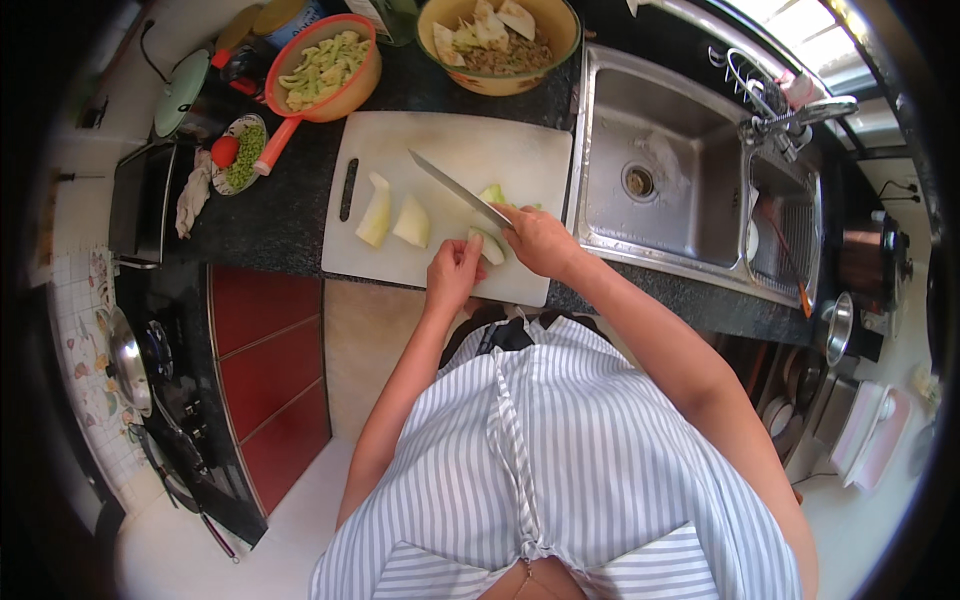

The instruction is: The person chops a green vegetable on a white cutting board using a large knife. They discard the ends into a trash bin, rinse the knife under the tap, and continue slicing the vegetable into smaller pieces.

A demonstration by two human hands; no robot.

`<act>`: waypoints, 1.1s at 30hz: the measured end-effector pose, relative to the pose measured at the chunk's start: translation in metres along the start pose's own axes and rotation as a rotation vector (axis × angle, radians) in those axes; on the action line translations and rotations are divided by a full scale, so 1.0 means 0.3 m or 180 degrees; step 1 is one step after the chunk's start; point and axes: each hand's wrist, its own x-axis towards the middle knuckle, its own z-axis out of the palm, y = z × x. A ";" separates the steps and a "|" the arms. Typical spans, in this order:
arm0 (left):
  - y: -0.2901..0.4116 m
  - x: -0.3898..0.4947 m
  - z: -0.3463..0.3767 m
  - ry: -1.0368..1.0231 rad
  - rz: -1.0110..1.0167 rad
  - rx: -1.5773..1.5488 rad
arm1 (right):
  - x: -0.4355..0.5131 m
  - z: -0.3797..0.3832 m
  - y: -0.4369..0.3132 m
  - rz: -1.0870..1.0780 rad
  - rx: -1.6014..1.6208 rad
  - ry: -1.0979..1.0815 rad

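A white cutting board (450,133) lies on the dark counter before me. My right hand (541,238) grips a kitchen knife (459,186), its blade slanting up to the left above the board. In the fingers of my left hand (452,271) is a pale green gourd-like vegetable piece (490,247), close beside the right hand. Left of it on the board rest a second vegetable wedge (412,222) and a longer curved wedge (376,217). Small green pieces (493,194) lie beyond my right hand, which partly hides them.
A red-orange handled strainer (360,97) of cut vegetables stands at the back left. Beside it is a yellow bowl (495,84) with peelings. A plate (219,180) holds green bits and a red tomato (225,152). The steel sink (675,90) adjoins the board's right side.
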 end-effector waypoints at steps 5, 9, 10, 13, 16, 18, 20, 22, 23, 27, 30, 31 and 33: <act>0.041 0.002 0.015 0.0065 -0.0308 -0.0124 | -0.144 -0.031 0.006 0.0217 0.0302 0.0059; 0.050 -0.003 0.014 -0.0003 -0.0247 0.0044 | -0.213 -0.049 0.002 0.0309 0.0233 -0.0028; 0.047 -0.002 0.015 -0.0039 -0.0228 0.0072 | -0.218 -0.039 0.003 0.0271 0.0228 0.0029; 0.036 0.007 0.016 -0.0063 -0.0127 0.0116 | -0.211 -0.006 0.020 0.0216 0.0127 -0.0005; 0.026 0.018 0.013 -0.0098 -0.0061 0.0183 | -0.171 0.002 0.032 0.0285 -0.0070 -0.0233; 0.024 0.025 0.009 -0.0181 0.0020 0.0171 | -0.133 -0.016 0.028 0.0330 -0.0227 -0.0379; 0.025 0.028 0.002 -0.0255 0.0028 0.0107 | -0.115 -0.048 0.019 0.0276 -0.0076 -0.0327; 0.023 0.026 -0.002 -0.0291 -0.0074 -0.0034 | -0.112 -0.077 0.008 0.0359 -0.0026 -0.0485; 0.021 0.025 -0.003 -0.0326 -0.0062 -0.0098 | -0.117 -0.088 0.003 0.0285 0.0021 -0.0470; 0.012 0.018 -0.004 -0.0278 -0.0129 -0.0213 | -0.154 -0.085 -0.032 0.0480 0.0156 -0.0614; 0.013 0.028 -0.007 -0.0274 -0.0164 -0.0104 | -0.136 -0.065 -0.048 0.0480 -0.0044 -0.0455; 0.013 0.031 -0.008 -0.0266 -0.0148 -0.0087 | -0.126 -0.058 -0.051 0.0429 -0.0078 -0.0463; 0.014 0.035 -0.007 -0.0287 -0.0171 -0.0056 | -0.115 -0.031 -0.064 0.0475 -0.0240 -0.0517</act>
